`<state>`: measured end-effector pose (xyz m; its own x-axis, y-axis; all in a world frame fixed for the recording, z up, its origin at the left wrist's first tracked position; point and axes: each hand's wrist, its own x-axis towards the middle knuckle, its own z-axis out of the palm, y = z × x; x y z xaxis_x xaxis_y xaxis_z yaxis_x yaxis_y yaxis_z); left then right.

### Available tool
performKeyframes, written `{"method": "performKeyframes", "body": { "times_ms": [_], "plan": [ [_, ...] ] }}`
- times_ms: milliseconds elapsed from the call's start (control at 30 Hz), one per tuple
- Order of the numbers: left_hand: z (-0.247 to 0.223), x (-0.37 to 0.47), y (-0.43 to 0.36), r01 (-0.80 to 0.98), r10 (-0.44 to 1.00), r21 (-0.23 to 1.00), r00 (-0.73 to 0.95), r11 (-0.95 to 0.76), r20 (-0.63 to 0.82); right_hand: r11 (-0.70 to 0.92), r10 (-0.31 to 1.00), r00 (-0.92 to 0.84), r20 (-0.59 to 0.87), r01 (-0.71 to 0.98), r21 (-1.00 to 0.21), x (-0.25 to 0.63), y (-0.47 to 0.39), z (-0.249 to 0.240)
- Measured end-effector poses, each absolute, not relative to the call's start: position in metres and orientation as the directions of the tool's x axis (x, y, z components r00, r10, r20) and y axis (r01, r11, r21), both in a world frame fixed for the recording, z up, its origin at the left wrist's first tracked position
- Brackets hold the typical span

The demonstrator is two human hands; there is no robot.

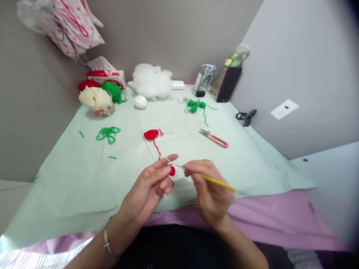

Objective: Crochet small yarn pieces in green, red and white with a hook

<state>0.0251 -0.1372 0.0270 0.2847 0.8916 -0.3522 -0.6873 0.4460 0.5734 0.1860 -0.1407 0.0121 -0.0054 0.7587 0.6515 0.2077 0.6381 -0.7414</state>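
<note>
Between thumb and fingers, my left hand [148, 186] pinches a small round crochet piece [172, 171], red in the middle with a white edge. White yarn [148, 145] runs over its raised forefinger and back across the cloth. My right hand [209, 186] grips a crochet hook [217, 181] with a yellow handle, its metal tip at the piece's white edge. A red crochet piece [151, 135] with a loose red tail lies just beyond my hands. A white yarn ball [140, 102] rests farther back.
Orange-handled snips [214, 138] lie on the right, green crochet pieces [196, 105] behind them. Green yarn [108, 135] lies left. Along the back stand a paper tub [102, 108], white stuffing [153, 81], a cup [205, 77] and a phone [229, 84].
</note>
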Motion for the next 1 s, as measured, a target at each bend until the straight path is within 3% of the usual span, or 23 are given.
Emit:
{"method": "performKeyframes", "body": {
  "times_ms": [133, 267, 367, 433, 533, 600, 700, 767, 800, 867, 933, 1000],
  "plan": [
    [0.029, 0.025, -0.137, -0.643, 0.930, 0.674, 0.211, 0.364, -0.302, 0.434, 0.899, -0.009, 0.438, -0.121, -0.893, 0.185, -0.133, 0.015],
    [0.028, 0.029, -0.141, -0.542, 0.955, 0.785, 0.171, 0.298, -0.244, 0.341, 0.935, -0.050, 0.350, -0.141, -0.930, 0.184, -0.129, 0.012],
    [0.028, 0.028, -0.141, -0.511, 0.953, 0.805, 0.186, 0.302, -0.239, 0.259, 0.958, -0.051, 0.281, -0.262, -0.930, 0.186, -0.129, 0.011],
    [0.028, 0.026, -0.141, -0.501, 0.953, 0.811, 0.195, 0.301, -0.233, 0.246, 0.959, -0.070, 0.275, -0.274, -0.930, 0.189, -0.131, 0.013],
    [0.027, 0.024, -0.141, -0.478, 0.957, 0.830, 0.181, 0.288, -0.228, 0.356, 0.928, -0.074, 0.364, -0.103, -0.929, 0.192, -0.135, 0.018],
    [0.025, 0.023, -0.142, -0.452, 0.964, 0.852, 0.156, 0.263, -0.215, 0.517, 0.854, -0.124, 0.505, 0.100, -0.850, 0.192, -0.137, 0.019],
    [0.023, 0.025, -0.143, -0.442, 0.971, 0.865, 0.122, 0.238, -0.205, 0.779, 0.613, -0.276, 0.741, 0.372, -0.505, 0.190, -0.139, 0.016],
    [0.024, 0.026, -0.143, -0.489, 0.954, 0.819, 0.157, 0.300, -0.256, 0.819, 0.505, -0.315, 0.804, 0.470, -0.330, 0.188, -0.139, 0.011],
    [0.025, 0.026, -0.143, -0.521, 0.937, 0.779, 0.194, 0.349, -0.290, 0.808, 0.509, -0.289, 0.811, 0.486, -0.334, 0.187, -0.140, 0.010],
    [0.028, 0.025, -0.142, -0.573, 0.903, 0.698, 0.264, 0.429, -0.339, 0.750, 0.618, -0.171, 0.768, 0.421, -0.510, 0.187, -0.140, 0.009],
    [0.031, 0.023, -0.141, -0.597, 0.895, 0.667, 0.279, 0.446, -0.348, 0.644, 0.756, -0.036, 0.654, 0.218, -0.733, 0.186, -0.139, 0.011],
    [0.032, 0.023, -0.141, -0.586, 0.904, 0.689, 0.259, 0.426, -0.339, 0.536, 0.844, 0.009, 0.536, 0.008, -0.844, 0.184, -0.138, 0.014]
  ]
}}
